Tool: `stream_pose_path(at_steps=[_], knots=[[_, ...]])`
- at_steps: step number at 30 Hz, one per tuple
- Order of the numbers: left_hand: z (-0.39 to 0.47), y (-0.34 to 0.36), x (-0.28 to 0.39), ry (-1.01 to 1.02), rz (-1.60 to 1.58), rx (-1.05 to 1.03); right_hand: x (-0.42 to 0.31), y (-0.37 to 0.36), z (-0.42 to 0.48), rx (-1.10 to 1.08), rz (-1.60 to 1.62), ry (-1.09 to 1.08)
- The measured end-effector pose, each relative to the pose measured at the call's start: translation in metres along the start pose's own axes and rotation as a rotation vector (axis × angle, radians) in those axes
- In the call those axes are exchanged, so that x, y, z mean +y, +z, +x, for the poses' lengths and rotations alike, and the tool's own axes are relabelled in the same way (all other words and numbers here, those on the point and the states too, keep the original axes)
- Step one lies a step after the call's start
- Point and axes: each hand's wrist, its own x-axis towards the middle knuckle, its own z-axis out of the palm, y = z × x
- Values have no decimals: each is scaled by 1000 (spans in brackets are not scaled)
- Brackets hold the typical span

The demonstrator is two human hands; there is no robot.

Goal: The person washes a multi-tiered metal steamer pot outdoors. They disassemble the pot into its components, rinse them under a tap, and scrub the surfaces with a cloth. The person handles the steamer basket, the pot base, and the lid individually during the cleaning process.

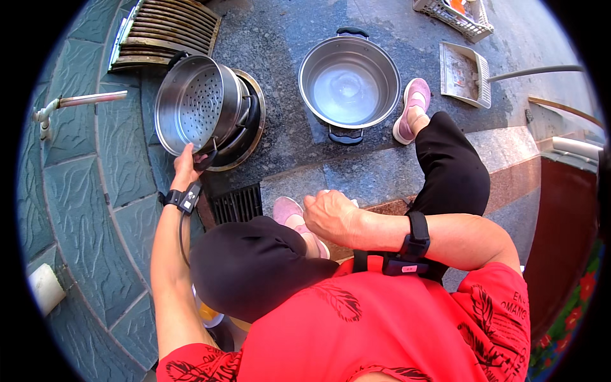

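Observation:
My left hand [185, 164] grips the black handle of a steel steamer pot [200, 98] with a perforated bottom. The steamer is tilted, its opening turned towards the left. Behind it, partly hidden, are a dark round piece [248, 129] and a round metal rim [260, 107] on the ground. My right hand [331, 215] is curled above my pink shoe [286, 207]. Small white bits show past its fingers, but what they belong to is hidden. Ahead stands a steel two-handled pot [351, 90] with some cloudy liquid in the bottom.
A slatted rack [167, 31] leans at the upper left by the green stone-tiled wall [124, 138]. A pipe [93, 98] juts from that wall. A floor drain grate [236, 203] lies below the steamer. To the right are a dustpan [460, 71] and a plastic basket [465, 24].

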Motion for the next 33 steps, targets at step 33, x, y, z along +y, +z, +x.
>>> stream_pose_path(at_steps=[33], knots=[[-76,259,-81,-203,304,-793,8,-7,-8,-174,-68,127]])
